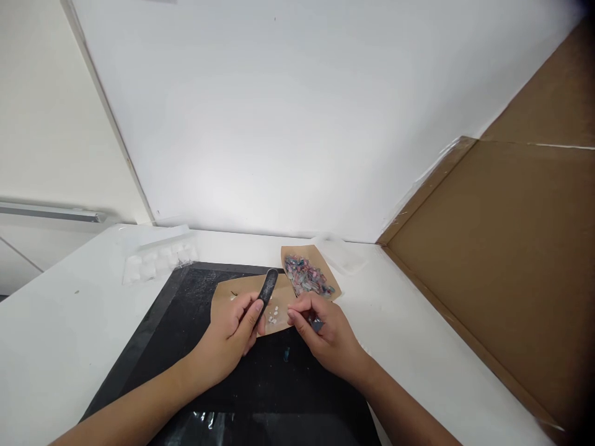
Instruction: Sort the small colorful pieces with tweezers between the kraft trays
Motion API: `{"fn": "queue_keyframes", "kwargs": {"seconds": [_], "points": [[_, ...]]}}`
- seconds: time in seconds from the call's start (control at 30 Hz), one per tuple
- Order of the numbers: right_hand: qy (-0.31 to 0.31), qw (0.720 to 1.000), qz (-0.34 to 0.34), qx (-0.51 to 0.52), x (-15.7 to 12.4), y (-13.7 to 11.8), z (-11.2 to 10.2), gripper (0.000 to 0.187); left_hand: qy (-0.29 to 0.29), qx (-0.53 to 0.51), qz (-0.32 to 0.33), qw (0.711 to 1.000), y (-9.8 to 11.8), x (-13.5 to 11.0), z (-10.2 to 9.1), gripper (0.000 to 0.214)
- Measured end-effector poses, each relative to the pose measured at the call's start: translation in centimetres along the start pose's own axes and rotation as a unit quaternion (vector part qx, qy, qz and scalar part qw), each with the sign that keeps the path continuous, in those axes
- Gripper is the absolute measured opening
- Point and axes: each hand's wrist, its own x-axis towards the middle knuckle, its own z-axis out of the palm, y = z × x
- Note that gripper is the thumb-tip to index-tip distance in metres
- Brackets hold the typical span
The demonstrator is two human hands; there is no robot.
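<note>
My left hand (237,322) is closed around a black stick (268,286) with a rounded end, which slants up and to the right. Its surface looks speckled with pale dust. To the right, my right hand (323,325) has thumb and forefinger pinched together; anything between the tips is too small to make out. A dark blue-grey piece (317,324) shows beneath its curled fingers. Under and behind both hands lies a brown paper tray (223,300) with several small white pieces (273,317) in it.
A second brown paper tray (331,275) holds a heap of small coloured pieces (307,275). A small teal piece (286,354) lies on the black mat (186,328). A clear plastic box (155,260) stands back left, clear plastic (344,254) back right. Cardboard (502,248) borders the right.
</note>
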Motion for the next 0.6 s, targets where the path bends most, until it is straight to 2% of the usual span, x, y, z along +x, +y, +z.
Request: {"fn": "queue_keyframes", "kwargs": {"seconds": [0.13,0.3,0.47,0.6], "points": [[0.020,0.999,-0.006,0.034,-0.4,0.1,0.3,0.017,-0.061,-0.084,-0.063,0.993,0.3,-0.3,0.6,0.044],[0.015,0.999,-0.032,0.022,-0.8,0.3,0.7,0.011,-0.095,-0.145,-0.120,0.978,0.6,-0.7,0.9,0.047],[0.020,0.989,-0.083,-0.121,-0.6,0.7,1.2,0.006,-0.088,-0.163,-0.143,0.972,0.2,-0.6,0.8,0.048],[0.005,0.989,-0.090,-0.116,-0.5,0.6,1.2,0.005,-0.080,-0.156,-0.150,0.973,0.0,-0.5,0.9,0.046]]}}
